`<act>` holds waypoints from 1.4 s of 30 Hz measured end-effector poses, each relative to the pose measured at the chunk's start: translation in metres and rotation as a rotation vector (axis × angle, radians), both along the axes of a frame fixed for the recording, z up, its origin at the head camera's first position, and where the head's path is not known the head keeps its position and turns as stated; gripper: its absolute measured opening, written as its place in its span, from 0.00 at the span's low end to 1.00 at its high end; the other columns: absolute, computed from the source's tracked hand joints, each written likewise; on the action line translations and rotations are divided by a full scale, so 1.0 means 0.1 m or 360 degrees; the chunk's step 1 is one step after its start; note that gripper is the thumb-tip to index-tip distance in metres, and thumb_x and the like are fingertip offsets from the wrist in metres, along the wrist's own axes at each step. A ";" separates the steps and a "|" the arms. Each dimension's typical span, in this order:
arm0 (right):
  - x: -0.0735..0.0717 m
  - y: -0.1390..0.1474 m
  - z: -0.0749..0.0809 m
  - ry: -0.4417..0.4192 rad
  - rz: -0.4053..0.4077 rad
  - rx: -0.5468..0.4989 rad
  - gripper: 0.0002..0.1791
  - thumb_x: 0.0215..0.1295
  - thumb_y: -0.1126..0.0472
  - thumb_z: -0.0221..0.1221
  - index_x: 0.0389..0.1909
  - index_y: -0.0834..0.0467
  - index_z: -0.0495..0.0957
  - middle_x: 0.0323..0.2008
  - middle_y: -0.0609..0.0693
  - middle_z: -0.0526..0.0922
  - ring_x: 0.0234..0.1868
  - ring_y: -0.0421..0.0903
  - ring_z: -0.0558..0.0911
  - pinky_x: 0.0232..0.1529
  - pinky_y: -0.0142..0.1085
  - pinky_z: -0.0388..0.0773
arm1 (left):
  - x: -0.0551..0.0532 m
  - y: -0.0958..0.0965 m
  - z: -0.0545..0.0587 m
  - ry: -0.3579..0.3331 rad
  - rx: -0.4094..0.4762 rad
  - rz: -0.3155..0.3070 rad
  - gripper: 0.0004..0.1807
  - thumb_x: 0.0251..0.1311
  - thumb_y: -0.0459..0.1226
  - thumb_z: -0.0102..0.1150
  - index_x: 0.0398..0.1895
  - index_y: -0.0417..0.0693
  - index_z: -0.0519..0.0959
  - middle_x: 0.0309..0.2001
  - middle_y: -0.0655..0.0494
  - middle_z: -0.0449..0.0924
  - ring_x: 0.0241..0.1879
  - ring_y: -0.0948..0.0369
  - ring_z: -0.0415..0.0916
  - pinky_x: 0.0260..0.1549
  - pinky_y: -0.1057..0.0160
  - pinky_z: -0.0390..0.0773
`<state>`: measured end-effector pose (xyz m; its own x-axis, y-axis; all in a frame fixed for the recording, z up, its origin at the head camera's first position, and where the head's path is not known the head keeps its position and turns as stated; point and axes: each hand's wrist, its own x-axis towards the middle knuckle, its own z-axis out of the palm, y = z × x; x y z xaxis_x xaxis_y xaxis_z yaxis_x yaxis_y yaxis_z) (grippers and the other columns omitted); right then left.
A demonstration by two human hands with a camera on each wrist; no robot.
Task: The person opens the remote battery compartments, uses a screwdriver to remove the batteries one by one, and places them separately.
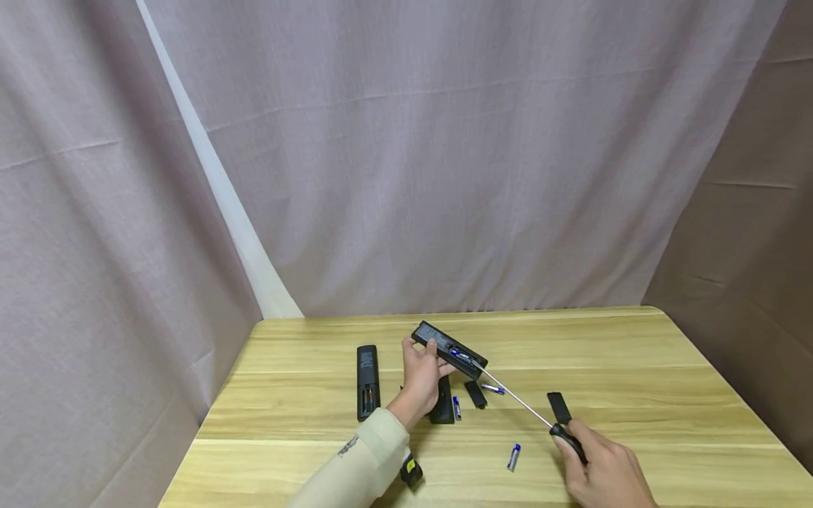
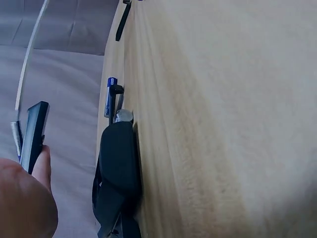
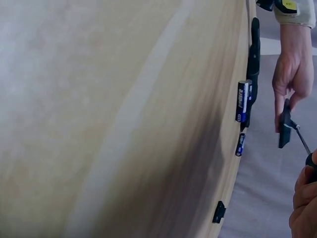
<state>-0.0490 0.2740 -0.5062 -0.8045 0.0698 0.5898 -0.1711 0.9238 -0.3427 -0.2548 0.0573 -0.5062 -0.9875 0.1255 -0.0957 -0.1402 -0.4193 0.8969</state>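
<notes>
My left hand (image 1: pixel 421 374) holds a black remote control (image 1: pixel 438 337), tilted above the table with its back up and its battery compartment uncovered. A blue-and-silver battery (image 1: pixel 462 355) shows inside that compartment. In my right hand (image 1: pixel 606 466) is a screwdriver (image 1: pixel 517 398), gripped by its black handle, its long metal shaft reaching to the compartment's lower end. The right wrist view shows the tip meeting the remote (image 3: pixel 284 131) from the side. Beneath the left hand lies a black object (image 1: pixel 442 408), partly hidden by the hand and wrist.
Another black remote (image 1: pixel 367 374) lies at left, its compartment uncovered. Loose batteries rest nearby: one beside the black object (image 1: pixel 457 408), one battery farther right (image 1: pixel 493 389), one battery nearer the front (image 1: pixel 513 457). Two black covers lie at the middle (image 1: pixel 475 394) and right (image 1: pixel 559 407).
</notes>
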 end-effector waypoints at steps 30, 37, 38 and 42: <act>0.13 0.04 0.10 -0.0590 -0.0197 -0.0162 0.05 0.72 0.58 0.66 0.37 0.50 0.78 0.17 0.41 0.65 0.17 0.36 0.61 0.19 0.29 0.55 | 0.02 0.04 0.19 0.0466 -0.0516 -0.0093 0.18 0.85 0.38 0.46 0.71 0.53 0.58 0.55 0.36 0.86 0.48 0.52 0.90 0.45 0.56 0.90; 0.08 0.05 0.13 -0.0775 -0.0188 -0.0201 0.05 0.73 0.58 0.65 0.39 0.51 0.78 0.18 0.43 0.68 0.20 0.39 0.65 0.22 0.30 0.57 | 0.05 0.08 0.19 0.0475 -0.0576 -0.0148 0.18 0.85 0.38 0.45 0.70 0.54 0.58 0.54 0.38 0.87 0.48 0.55 0.89 0.41 0.65 0.86; 0.08 0.05 0.14 -0.0798 -0.0189 -0.0214 0.04 0.73 0.58 0.65 0.39 0.51 0.78 0.18 0.43 0.68 0.20 0.40 0.66 0.22 0.30 0.57 | 0.06 0.09 0.19 0.0478 -0.0580 -0.0156 0.18 0.85 0.38 0.45 0.70 0.54 0.58 0.54 0.38 0.87 0.47 0.55 0.89 0.40 0.66 0.85; 0.07 0.06 0.15 -0.0891 -0.0215 -0.0266 0.04 0.74 0.57 0.63 0.41 0.52 0.79 0.18 0.43 0.69 0.20 0.41 0.67 0.21 0.30 0.58 | 0.07 0.10 0.17 0.0496 -0.0640 -0.0162 0.18 0.85 0.39 0.46 0.71 0.55 0.58 0.55 0.40 0.88 0.44 0.57 0.85 0.35 0.67 0.80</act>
